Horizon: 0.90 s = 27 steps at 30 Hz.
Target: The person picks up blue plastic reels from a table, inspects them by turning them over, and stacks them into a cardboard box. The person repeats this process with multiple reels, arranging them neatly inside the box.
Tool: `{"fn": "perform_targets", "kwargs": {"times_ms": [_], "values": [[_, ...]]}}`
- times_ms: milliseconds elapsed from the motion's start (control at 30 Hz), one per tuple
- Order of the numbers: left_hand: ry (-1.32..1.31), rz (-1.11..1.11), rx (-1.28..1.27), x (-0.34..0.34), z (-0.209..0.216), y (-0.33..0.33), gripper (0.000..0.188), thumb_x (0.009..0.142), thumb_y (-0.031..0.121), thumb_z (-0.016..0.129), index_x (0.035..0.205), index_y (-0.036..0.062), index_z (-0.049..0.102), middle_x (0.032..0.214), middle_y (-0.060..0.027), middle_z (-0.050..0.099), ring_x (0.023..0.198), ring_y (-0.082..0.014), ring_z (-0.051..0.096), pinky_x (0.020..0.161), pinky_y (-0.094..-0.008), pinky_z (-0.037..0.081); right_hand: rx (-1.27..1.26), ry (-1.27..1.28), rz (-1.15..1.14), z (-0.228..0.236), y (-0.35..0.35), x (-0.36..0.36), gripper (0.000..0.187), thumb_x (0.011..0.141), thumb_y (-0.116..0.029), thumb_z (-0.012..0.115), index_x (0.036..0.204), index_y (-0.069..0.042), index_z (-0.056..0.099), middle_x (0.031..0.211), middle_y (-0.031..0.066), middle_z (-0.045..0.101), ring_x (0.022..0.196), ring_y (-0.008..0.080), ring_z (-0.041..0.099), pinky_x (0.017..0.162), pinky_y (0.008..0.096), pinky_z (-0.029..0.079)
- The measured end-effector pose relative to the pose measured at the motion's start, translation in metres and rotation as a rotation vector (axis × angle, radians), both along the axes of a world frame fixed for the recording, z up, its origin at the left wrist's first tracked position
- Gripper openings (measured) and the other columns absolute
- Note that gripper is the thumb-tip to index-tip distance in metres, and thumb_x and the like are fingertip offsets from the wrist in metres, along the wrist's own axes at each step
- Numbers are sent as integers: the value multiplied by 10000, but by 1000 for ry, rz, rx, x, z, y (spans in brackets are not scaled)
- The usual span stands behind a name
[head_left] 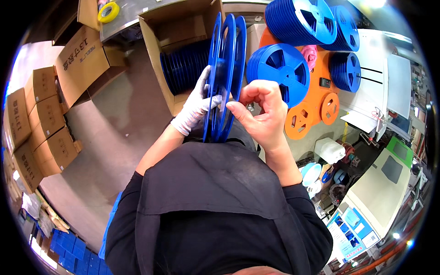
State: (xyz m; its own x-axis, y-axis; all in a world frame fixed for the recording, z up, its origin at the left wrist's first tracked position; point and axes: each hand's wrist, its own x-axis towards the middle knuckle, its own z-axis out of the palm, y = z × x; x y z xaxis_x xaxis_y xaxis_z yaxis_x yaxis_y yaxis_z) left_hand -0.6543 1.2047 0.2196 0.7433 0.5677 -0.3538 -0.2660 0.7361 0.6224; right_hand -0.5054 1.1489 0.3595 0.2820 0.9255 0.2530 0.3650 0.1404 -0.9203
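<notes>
Smooth grey floor [110, 133] runs wide between the cardboard boxes [46, 114] stacked at my far left and the wearer's left forearm; below those boxes sit blue crates [75, 250]. Higher up, I see a metal-grey worktop [126, 20] with a glossy yellow tape roll [105, 19] near its edge. Next comes an open carton [149, 48], flaps spread, with dark blue ribbed reels [183, 68] lying on their sides inside.

Just right of that carton's mouth, in front of the black apron [211, 178], thin blue plastic discs [239, 59] stand upright, nearly edge-on to me, with narrow gaps between them. The left hand [197, 107], in a pale knitted glove, grasps them from the left, its fingers reaching in around the discs. The bare right hand [263, 110] is curled just beside their right edge, thumb toward the rim; I can't tell whether it touches them or pinches anything.

Right of that hand, an orange worktop [323, 68] carries stacked round blue reels [275, 75] with cut-out windows, crowding close beyond the knuckles, plus a crumpled pink bundle [310, 56] and flat orange discs [293, 131]. Farther right stands a beige-and-green machine [378, 183].
</notes>
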Motion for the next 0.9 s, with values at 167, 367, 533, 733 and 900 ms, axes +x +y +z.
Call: {"fn": "perform_targets", "kwargs": {"times_ms": [167, 367, 533, 733, 900], "values": [[0, 48, 38, 4, -6, 0, 1081, 747, 198, 828, 1542, 114, 100, 1288, -124, 522, 1125, -205, 548, 954, -343, 464, -19, -32, -28, 4, 1, 2, 376, 752, -8, 774, 1078, -20, 586, 752, 37, 621, 631, 90, 614, 605, 224, 531], [110, 84, 110, 3, -6, 1, 1108, 720, 166, 835, 1546, 121, 98, 1249, -120, 544, 1111, -218, 547, 950, -348, 466, -9, -180, -55, 5, -1, 3, 351, 767, 10, 746, 1083, -18, 595, 744, 40, 619, 634, 89, 620, 604, 227, 532], [160, 121, 150, 1, 3, 0, 1079, 728, 144, 818, 1546, 129, 115, 1235, -120, 552, 1110, -216, 551, 952, -350, 468, -59, -60, -81, 8, -2, 1, 261, 766, 5, 750, 985, -20, 609, 758, 50, 637, 644, 96, 637, 603, 225, 531], [184, 155, 194, -1, 8, 0, 1048, 738, 131, 791, 1544, 124, 121, 1256, -125, 531, 1106, -211, 560, 967, -351, 463, -3, -172, -51, -2, -10, 7, 342, 775, 53, 731, 1078, 4, 580, 817, 40, 633, 683, 69, 605, 630, 201, 512], [117, 87, 24, -5, 5, 0, 981, 745, 161, 798, 1520, 102, 200, 1152, -96, 571, 1053, -166, 569, 905, -318, 487, -15, 149, 36, -8, -17, 3, 457, 783, -58, 774, 1171, -6, 538, 930, 81, 657, 795, 145, 667, 702, 264, 550]]}}
